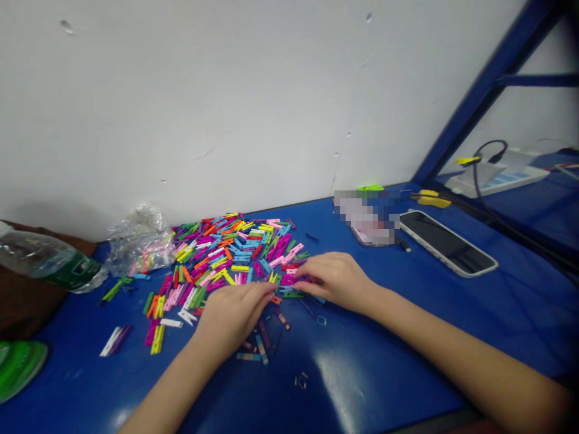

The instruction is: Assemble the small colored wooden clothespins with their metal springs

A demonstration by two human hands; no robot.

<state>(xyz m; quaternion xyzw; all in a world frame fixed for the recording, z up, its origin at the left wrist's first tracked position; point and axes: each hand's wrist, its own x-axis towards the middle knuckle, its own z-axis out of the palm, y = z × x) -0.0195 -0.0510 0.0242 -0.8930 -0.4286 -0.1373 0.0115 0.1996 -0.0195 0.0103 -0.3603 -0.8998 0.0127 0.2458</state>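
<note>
A broad pile of small colourful clothespins (239, 253) lies on the blue table against the wall. My left hand (233, 310) is at the pile's front edge, thumb and fingers pinched together; what is between them is hidden. Just beyond its fingertips shows an orange clothespin (277, 299). Over the pile's right edge, my right hand (337, 277) has bent fingers, with a gap between thumb and forefinger. Its fingertips are close to magenta and pink clothespins (289, 279). In front of my left hand lie loose clothespin halves (261, 349), and nearer me some small metal springs (301, 380).
A crumpled clear plastic bag (142, 241) and a bottle (54, 259) stand left of the pile. A green object (20, 367) sits at the left edge. Rightward are a phone (447, 241), a blurred-out flat item (368, 223), a yellow piece (433, 199) and dark cables (506, 229).
</note>
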